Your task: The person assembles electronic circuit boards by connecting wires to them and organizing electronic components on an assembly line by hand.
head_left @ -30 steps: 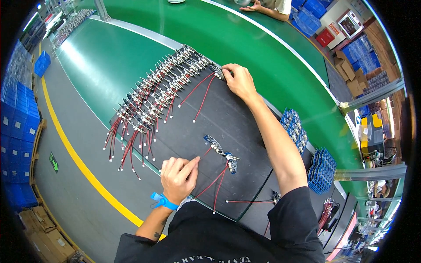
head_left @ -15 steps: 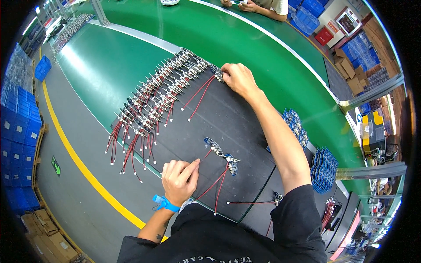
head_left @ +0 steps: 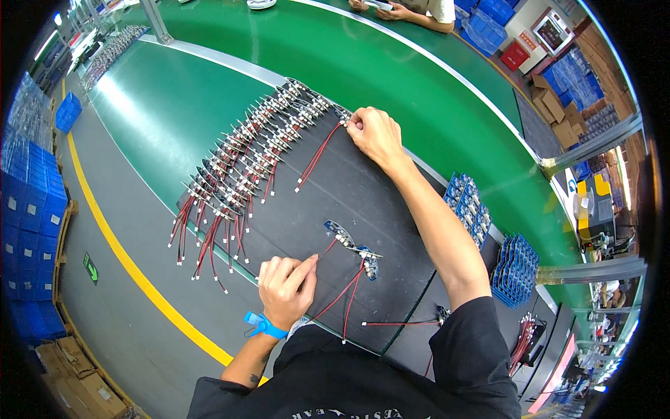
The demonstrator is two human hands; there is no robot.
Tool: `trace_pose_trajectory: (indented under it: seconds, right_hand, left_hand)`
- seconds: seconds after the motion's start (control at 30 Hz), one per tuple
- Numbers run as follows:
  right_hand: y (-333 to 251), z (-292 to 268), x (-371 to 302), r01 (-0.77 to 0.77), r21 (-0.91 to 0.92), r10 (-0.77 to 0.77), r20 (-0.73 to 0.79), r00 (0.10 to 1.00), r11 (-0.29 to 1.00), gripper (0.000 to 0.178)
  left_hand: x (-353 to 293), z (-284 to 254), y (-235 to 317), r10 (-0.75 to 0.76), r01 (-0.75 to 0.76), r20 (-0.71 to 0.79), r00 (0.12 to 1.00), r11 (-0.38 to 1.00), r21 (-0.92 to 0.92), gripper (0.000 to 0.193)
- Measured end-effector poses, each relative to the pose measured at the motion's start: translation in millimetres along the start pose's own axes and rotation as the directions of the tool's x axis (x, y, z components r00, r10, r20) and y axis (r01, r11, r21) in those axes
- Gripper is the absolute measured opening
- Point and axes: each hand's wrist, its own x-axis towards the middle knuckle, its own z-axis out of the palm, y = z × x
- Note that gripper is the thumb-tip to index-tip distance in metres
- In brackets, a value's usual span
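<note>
My right hand (head_left: pixel 377 136) is stretched to the far edge of the black mat (head_left: pixel 349 188). Its fingertips pinch a small circuit board (head_left: pixel 343 117) with red wires trailing toward me, beside long rows of wired boards (head_left: pixel 248 143). Close to my body, my left hand (head_left: pixel 286 283) is closed on the red wire (head_left: pixel 329 246) of a curved blue circuit board (head_left: pixel 338 232). Touching that board is a second one (head_left: pixel 368 264), whose two red wires run toward the mat's near edge. My left wrist wears a blue strap (head_left: pixel 264 325).
Stacked blue circuit boards (head_left: pixel 467 206) and another stack (head_left: pixel 515 271) stand right of my right arm. A bundle of red wires (head_left: pixel 523 342) lies at the lower right. Blue crates (head_left: pixel 31 216) are piled on the left. Across the green bench, a person (head_left: pixel 419 10) handles something white.
The wires of the board under my right hand have swung together, and that hand has shifted slightly left and toward me. My left hand stays in place.
</note>
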Motion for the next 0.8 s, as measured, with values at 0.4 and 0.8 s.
trace_pose_trajectory:
  seconds: [0.4, 0.8]
  right_hand:
    - [2.0, 8.5, 3.5, 0.016, 0.009, -0.015, -0.051, 0.999, 1.000, 0.018]
    - [-11.3, -60.9, -42.1, 0.035, 0.137, -0.077, 0.311, 0.947, 0.990, 0.023]
  left_hand:
    - [-1.3, 1.4, -0.8, 0.001, -0.001, -0.001, 1.000, 1.000, 0.003, 0.019]
    - [-0.9, -1.3, 0.5, -0.019, 0.020, 0.016, 1.000, 0.999, -0.028, 0.022]
